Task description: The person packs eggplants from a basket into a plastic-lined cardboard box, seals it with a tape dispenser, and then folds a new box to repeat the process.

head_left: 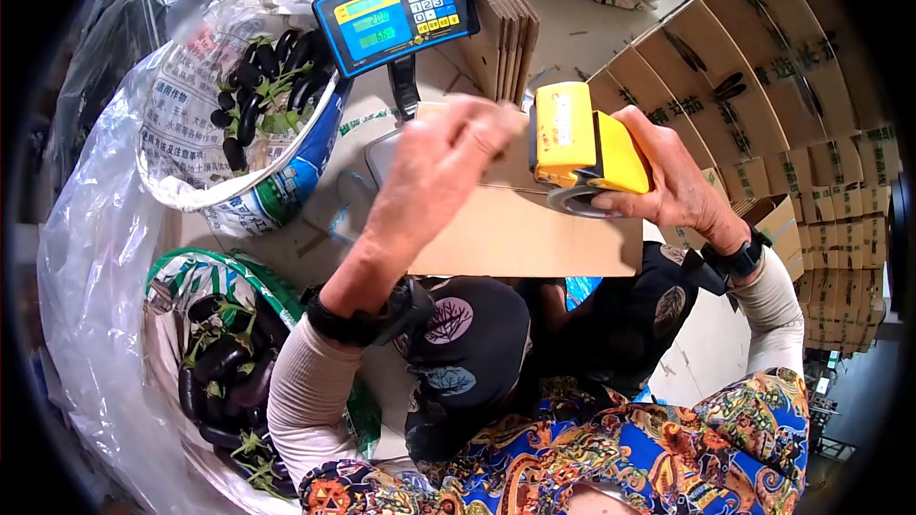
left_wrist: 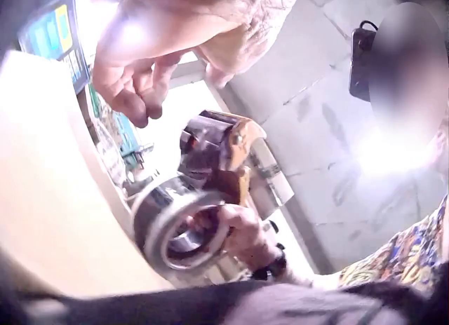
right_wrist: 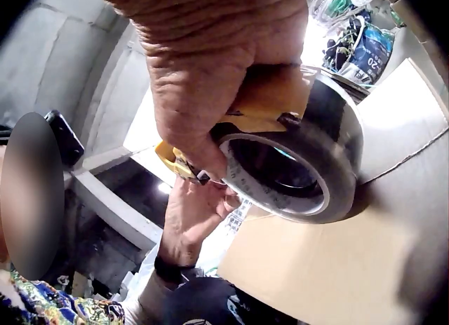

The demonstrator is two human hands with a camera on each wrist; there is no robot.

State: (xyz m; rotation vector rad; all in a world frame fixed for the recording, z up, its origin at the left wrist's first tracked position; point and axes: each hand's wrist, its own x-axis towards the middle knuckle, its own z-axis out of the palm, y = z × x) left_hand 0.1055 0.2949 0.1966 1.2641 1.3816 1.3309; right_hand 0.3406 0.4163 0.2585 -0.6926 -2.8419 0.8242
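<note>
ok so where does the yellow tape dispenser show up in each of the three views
Head: the tape dispenser is above and right of centre.
Left wrist: the tape dispenser is around the middle, leaning left, below the left hand.
Right wrist: the tape dispenser is right of centre.
Shared landmark: the right hand, gripping it in all three.

Bright scene, dark fisheye corners
Left hand (head_left: 434, 172) blurred in head view; glare bleaches left wrist view; shadow falls on cardboard (right_wrist: 309, 262) in right wrist view.
</note>
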